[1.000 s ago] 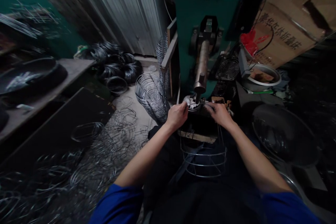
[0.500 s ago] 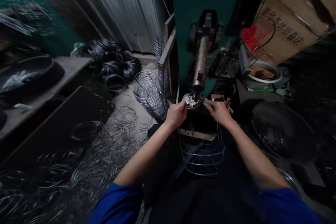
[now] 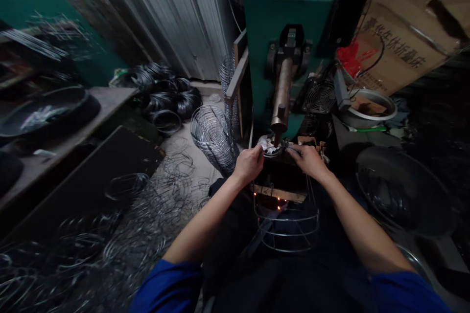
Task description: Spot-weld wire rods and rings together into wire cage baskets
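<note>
A round wire basket frame (image 3: 288, 219) hangs toward my body below the welding machine's electrode (image 3: 279, 124). My left hand (image 3: 249, 164) is closed on its left side, close to the electrode tip. On the other side, my right hand (image 3: 306, 159) pinches the wire frame with thumb and fingers. Between both hands, crumpled whitish material (image 3: 268, 145) lies around the lower electrode. Orange sparks (image 3: 279, 200) fly just under the hands, inside the frame. The exact finger contact is small and dark.
Stacked wire baskets (image 3: 215, 137) stand on the floor to the left, near black wire coils (image 3: 165, 90). Loose wire rings (image 3: 147, 225) cover the floor. A metal bowl (image 3: 370, 115) and a large dark basin (image 3: 404, 190) are at the right, by a cardboard box (image 3: 404, 34).
Orange sparks have appeared below the electrode, and a red light shows on the machine panel. The view has tilted slightly upward; both hands keep their hold.
</note>
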Demonstrator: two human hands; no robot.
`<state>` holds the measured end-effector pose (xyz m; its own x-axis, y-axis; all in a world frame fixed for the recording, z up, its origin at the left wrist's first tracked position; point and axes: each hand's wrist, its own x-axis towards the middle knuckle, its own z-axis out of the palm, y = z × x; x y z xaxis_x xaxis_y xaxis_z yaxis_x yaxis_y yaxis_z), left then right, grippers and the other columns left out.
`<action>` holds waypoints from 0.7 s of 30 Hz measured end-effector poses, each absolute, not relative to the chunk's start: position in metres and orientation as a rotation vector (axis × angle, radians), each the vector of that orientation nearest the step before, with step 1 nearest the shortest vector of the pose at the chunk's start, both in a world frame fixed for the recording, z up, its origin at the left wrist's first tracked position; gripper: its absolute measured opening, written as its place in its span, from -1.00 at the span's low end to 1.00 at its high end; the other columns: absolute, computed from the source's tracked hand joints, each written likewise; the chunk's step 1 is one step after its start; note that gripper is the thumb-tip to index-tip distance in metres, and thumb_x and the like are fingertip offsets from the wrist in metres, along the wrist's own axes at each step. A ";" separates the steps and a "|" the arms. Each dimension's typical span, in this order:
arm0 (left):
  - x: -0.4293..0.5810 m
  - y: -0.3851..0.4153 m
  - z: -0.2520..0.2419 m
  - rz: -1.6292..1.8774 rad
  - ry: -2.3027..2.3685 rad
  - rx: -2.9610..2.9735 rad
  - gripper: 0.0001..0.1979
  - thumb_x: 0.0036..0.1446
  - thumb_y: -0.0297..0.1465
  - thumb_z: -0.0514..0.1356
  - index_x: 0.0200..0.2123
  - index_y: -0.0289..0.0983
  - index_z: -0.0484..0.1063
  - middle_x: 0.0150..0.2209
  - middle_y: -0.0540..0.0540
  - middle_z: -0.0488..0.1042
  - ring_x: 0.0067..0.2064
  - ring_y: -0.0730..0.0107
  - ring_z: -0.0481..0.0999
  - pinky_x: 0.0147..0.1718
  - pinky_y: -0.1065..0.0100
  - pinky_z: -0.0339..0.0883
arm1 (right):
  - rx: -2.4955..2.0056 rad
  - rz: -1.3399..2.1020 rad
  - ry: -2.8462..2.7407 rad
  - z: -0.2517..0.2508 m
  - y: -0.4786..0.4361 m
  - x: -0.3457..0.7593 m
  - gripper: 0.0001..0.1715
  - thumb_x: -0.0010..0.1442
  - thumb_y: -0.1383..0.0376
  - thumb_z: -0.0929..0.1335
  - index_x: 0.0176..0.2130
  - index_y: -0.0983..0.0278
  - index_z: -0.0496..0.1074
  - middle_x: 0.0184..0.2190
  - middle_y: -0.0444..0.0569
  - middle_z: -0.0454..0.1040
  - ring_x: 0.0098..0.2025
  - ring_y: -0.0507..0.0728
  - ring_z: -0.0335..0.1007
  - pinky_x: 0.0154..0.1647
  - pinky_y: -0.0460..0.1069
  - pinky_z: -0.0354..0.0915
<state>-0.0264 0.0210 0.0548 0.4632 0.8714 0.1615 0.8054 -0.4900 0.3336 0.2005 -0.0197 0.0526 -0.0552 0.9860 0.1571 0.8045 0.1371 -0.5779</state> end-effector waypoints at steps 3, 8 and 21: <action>-0.028 0.022 0.057 0.445 1.448 2.494 -0.82 0.31 -0.39 0.02 -0.26 -0.25 0.41 -0.37 -0.11 0.57 -0.32 0.29 0.56 -0.34 0.39 0.23 | -1.720 0.512 -1.906 0.054 -0.020 0.201 -0.69 0.35 0.19 0.28 -0.13 0.23 0.60 -0.29 0.01 0.63 -0.20 0.23 0.56 -0.24 -0.04 0.29; -0.028 0.023 0.058 0.458 1.421 2.465 -0.83 0.29 -0.39 0.04 -0.28 -0.25 0.42 -0.38 -0.10 0.56 -0.33 0.29 0.56 -0.34 0.39 0.22 | -1.705 0.519 -1.883 0.054 -0.017 0.203 -0.65 0.34 0.14 0.28 -0.21 0.24 0.60 -0.34 -0.01 0.61 -0.28 0.20 0.52 -0.27 -0.03 0.29; -0.091 -0.011 0.032 0.715 1.292 1.545 -0.56 0.31 -0.11 0.04 0.06 -0.28 0.41 -0.27 -0.10 0.56 -0.34 0.42 0.53 -0.29 0.43 0.38 | -1.579 1.129 -1.286 0.046 -0.065 0.212 -0.40 0.14 -0.17 0.36 -0.23 0.32 0.47 -0.65 -0.19 0.30 -0.68 0.04 0.25 -0.68 -0.09 0.14</action>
